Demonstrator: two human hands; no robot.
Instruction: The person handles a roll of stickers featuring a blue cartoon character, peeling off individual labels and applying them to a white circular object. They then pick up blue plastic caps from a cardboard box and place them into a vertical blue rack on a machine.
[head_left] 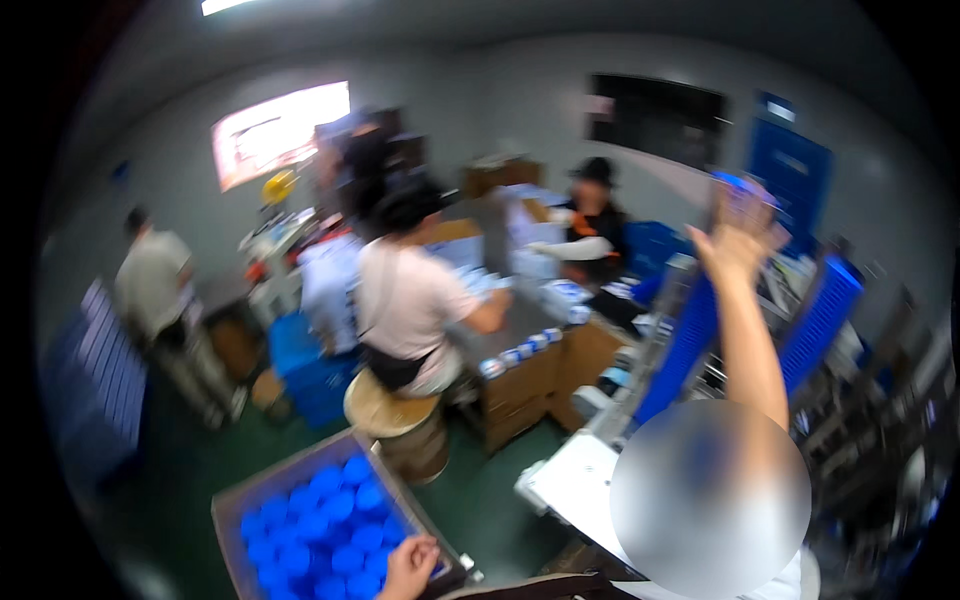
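My left hand (408, 566) is at the lower edge, over the right side of an open carton (226, 545). Its fingers are curled in, and whatever they might hold is hidden. Many round blue lids (325, 510) fill that carton. My right arm stretches far up and forward, with my right hand (740, 240) raised near the top of a blue ribbed conveyor (685, 345). The fingers there are spread. A bright blue thing (740, 182) shows at the fingertips, too smeared to name, and I cannot tell whether they touch it. A round blur covers part of the forearm.
A person in a pink top (410, 310) sits on a round drum (400, 430) at a worktable. Another, in a dark hat (590, 205), works across from them. Blue crates (310, 365) stand left. A second blue conveyor (820, 320) and machinery rise on the right.
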